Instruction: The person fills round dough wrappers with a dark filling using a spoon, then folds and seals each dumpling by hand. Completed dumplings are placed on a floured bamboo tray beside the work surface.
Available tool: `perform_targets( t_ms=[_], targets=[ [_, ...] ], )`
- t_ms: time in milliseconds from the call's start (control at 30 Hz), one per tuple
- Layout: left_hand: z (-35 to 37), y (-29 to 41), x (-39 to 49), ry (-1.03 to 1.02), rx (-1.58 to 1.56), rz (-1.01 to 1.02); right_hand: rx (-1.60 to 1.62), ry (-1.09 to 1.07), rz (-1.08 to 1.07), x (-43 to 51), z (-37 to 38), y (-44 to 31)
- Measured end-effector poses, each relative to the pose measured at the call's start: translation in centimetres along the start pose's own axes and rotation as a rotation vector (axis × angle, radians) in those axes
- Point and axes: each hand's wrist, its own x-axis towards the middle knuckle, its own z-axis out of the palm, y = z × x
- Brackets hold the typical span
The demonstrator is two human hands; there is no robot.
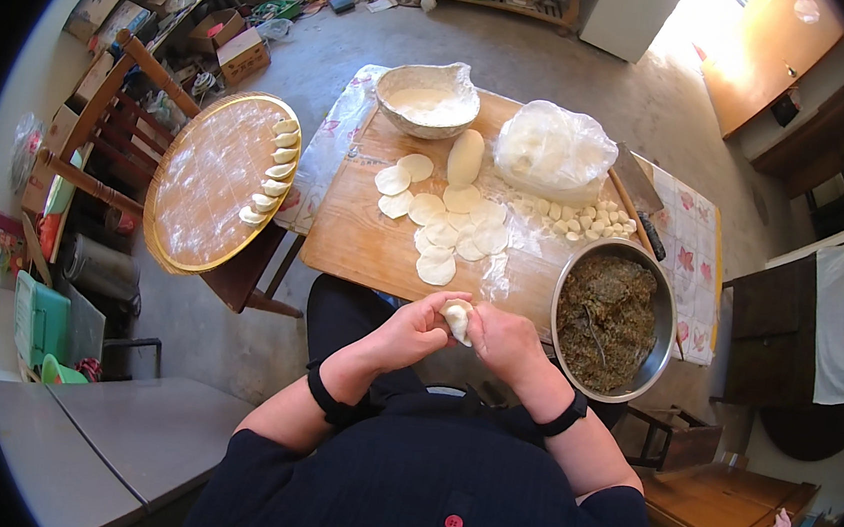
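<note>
Between both hands, just in front of the board's near edge, is a folded dumpling point(457, 321). My left hand point(416, 326) cups it from one side, while the fingers of my right hand point(504, 338) pinch its edge. Flat round dough wrappers point(437, 265) lie overlapping on the wooden board point(349, 234) beyond the hands. To the right, a steel bowl of dark minced filling point(605, 325) has a utensil stuck in it. A row of shaped dumplings point(275, 187) lines the right side of a floured round tray point(219, 178) at the left.
On the board stand a flour bowl point(427, 102), a dough piece point(466, 158), plastic-covered dough point(552, 148) and small cut dough pieces point(591, 220). A rolling pin point(636, 213) and a cleaver point(639, 178) lie at the right. The tray rests on a wooden chair point(241, 270).
</note>
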Motion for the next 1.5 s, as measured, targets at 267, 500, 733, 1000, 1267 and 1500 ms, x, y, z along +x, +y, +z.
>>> perform_targets(
  t_ms=[267, 500, 733, 1000, 1267, 1500],
  targets=[
    [0.0, -0.4, 0.2, 0.153, 0.151, 0.005, -0.047, -0.006, -0.006, 0.5, 0.0, -0.7],
    [-1.0, -1.1, 0.1, 0.238, 0.236, 0.079, -0.059, -0.019, 0.048, 1.0, 0.2, -1.1],
    [-2.6, 0.1, -0.3, 0.359, 0.131, 0.037, -0.058, -0.026, 0.066, 2.4, 1.2, -2.1],
    [-17.9, 4.3, -9.0, 1.048, 0.271, 0.234, 0.076, -0.118, 0.153, -3.0, -2.7, -0.7],
    [-30.6, 4.6, -12.8, 1.255, 0.873, 0.092, 0.162, -0.097, 0.294, -7.5, -3.2, 0.5],
    [-31.4, 6.1, -11.0, 1.296, 0.573, -0.090, 0.163, -0.099, 0.324, -8.1, -3.5, 0.5]
  ],
)
